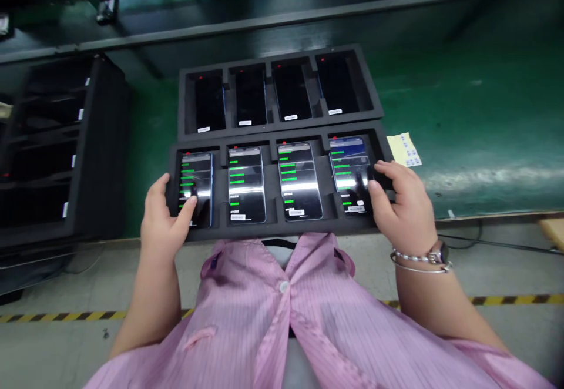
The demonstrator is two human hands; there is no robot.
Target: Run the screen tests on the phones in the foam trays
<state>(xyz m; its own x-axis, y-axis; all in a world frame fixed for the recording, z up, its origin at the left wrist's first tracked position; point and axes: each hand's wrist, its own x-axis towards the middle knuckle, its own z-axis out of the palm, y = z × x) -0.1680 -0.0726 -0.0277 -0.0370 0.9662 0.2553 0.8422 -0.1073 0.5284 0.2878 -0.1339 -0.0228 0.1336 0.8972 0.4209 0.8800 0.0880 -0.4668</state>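
A black foam tray (273, 231) lies at the near edge of the bench, with several smartphones in its compartments. Their lit screens show green and white lines of text. My left hand (165, 215) grips the tray's left end, its thumb over the lower part of the leftmost phone (203, 201). At the other end my right hand (403, 207) holds the tray, thumb beside the rightmost phone (348, 171). Fingers under the tray are hidden. Just behind it is a second foam tray (282, 127), holding several phones with dark screens, such as one phone (251, 98).
To the left stands a stack of black foam trays (106, 148) with dark devices in them. A yellow note (404, 149) with handwriting lies on the green bench (476, 142) at right. A rail (264, 22) runs along the back. Cables (497, 245) hang below the bench's right side.
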